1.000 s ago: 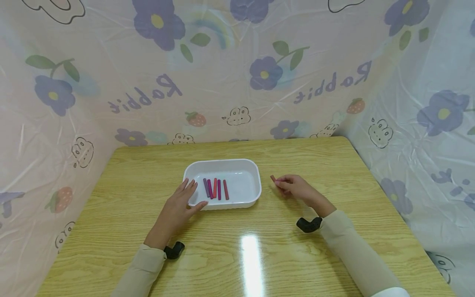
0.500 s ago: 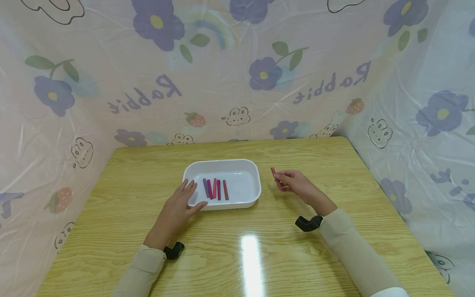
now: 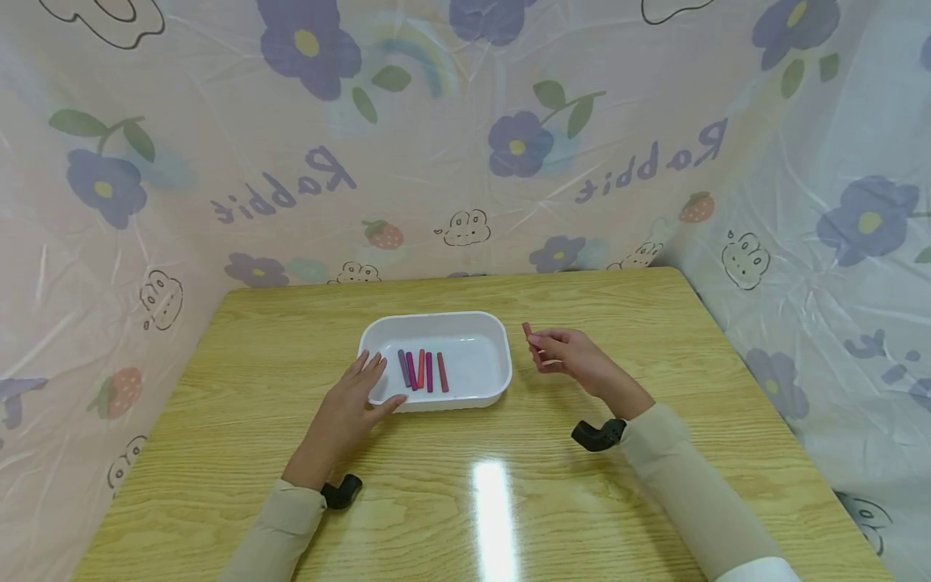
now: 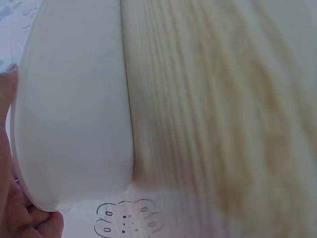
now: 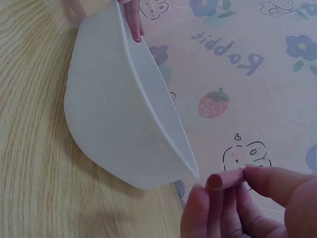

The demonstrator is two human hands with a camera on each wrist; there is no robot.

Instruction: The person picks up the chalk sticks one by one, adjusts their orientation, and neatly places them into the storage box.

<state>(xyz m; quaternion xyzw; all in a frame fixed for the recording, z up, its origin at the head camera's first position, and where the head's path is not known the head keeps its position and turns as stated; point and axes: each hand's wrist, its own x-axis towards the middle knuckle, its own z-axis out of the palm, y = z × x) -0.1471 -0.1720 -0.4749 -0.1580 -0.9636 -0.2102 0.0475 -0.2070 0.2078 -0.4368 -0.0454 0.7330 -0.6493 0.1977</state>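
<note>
My right hand [image 3: 576, 360] pinches a reddish-brown crayon [image 3: 527, 330] between thumb and fingers, raised a little to the right of a white plastic tray [image 3: 483, 399]. The crayon's round end [image 5: 215, 182] points toward the camera in the right wrist view, close to the tray's corner. With spread fingers and thumb over the rim, my left hand [image 3: 349, 411] holds the tray by its near left corner. Several crayons lie side by side in the tray's left half, among them a purple one [image 3: 403, 369], an orange one [image 3: 421, 368] and a reddish-brown one [image 3: 443, 373].
The tray stands on a wood-grain table [image 3: 407, 517]. A patterned curtain [image 3: 429, 162] with flowers and rabbits rises behind the table and along both sides. Black wrist-worn devices sit at the left cuff [image 3: 342, 491] and the right cuff [image 3: 600, 435].
My right hand has lifted the crayon, tilted it more upright and shifted it slightly left toward the tray. The left hand, the tray and the crayons in it have stayed put.
</note>
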